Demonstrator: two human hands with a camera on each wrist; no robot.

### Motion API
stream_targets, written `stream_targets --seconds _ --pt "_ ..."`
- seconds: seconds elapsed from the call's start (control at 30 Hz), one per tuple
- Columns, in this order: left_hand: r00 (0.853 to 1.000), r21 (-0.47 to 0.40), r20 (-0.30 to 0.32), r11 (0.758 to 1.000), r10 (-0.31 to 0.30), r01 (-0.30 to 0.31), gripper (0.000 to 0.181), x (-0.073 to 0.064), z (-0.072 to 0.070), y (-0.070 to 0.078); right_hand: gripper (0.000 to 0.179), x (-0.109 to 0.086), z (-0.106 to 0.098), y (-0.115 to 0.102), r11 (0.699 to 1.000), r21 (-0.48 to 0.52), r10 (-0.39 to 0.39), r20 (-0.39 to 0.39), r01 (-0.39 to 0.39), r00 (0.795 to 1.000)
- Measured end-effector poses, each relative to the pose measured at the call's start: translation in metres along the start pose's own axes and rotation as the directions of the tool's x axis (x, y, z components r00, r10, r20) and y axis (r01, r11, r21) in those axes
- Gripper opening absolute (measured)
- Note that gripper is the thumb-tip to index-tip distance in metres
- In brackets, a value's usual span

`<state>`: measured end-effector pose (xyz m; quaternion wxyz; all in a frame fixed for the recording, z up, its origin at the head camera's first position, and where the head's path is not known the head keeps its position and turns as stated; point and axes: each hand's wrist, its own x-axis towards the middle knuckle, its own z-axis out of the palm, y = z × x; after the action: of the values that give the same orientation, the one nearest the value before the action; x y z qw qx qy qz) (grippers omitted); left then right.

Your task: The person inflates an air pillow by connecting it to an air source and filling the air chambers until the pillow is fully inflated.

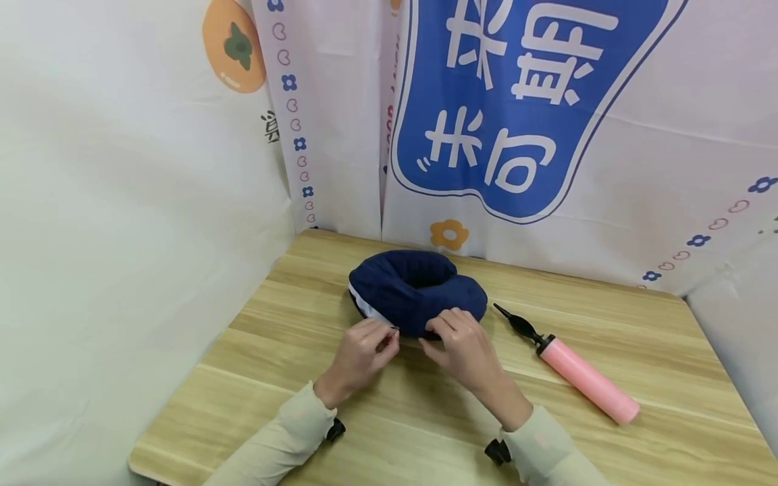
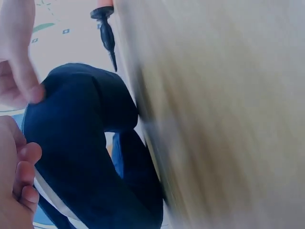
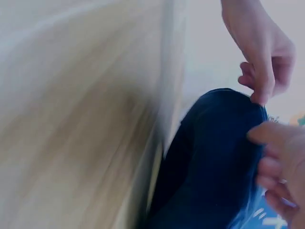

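A navy U-shaped neck pillow (image 1: 389,287) lies on the table, its open side turned toward the back right. Along its left outer edge the zipper is parted, and a strip of white inner material (image 1: 367,307) shows through. At the near end of that gap my left hand (image 1: 365,347) pinches a small dark zipper pull, thumb against the curled fingers. My right hand (image 1: 464,347) holds the pillow's near edge, fingers on top and thumb lower down. In the left wrist view the white strip (image 2: 50,195) runs beside the left fingertips.
A pink hand pump (image 1: 589,381) with a black nozzle lies to the right of the pillow, its tip toward it. The wood-grain table (image 1: 243,378) meets printed white curtains (image 1: 340,121) at the back. White sheeting (image 1: 121,202) hangs along the left side.
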<state>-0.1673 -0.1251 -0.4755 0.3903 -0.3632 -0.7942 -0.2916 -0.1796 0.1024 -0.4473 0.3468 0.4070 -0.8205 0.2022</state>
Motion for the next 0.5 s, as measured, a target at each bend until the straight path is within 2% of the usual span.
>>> stream_targets --seconds 0.13,0.3,0.5 --pt "1.0 0.005 0.003 1.0 0.001 -0.001 0.014 0.004 0.0021 0.002 0.029 0.0087 0.0023 -0.0046 0.997 -0.036 -0.069 0.022 0.07 0.997" --pt "1.0 -0.01 0.0 1.0 0.008 -0.008 0.016 0.0053 0.0033 0.0027 0.024 0.0084 0.0065 -0.0032 0.995 -0.061 -0.075 0.006 0.075 0.997" --pt "0.996 -0.083 -0.045 0.994 -0.072 0.068 0.022 -0.0023 -0.0017 -0.0048 0.021 0.0006 0.0016 0.0035 0.998 -0.018 -0.067 -0.022 0.066 0.998"
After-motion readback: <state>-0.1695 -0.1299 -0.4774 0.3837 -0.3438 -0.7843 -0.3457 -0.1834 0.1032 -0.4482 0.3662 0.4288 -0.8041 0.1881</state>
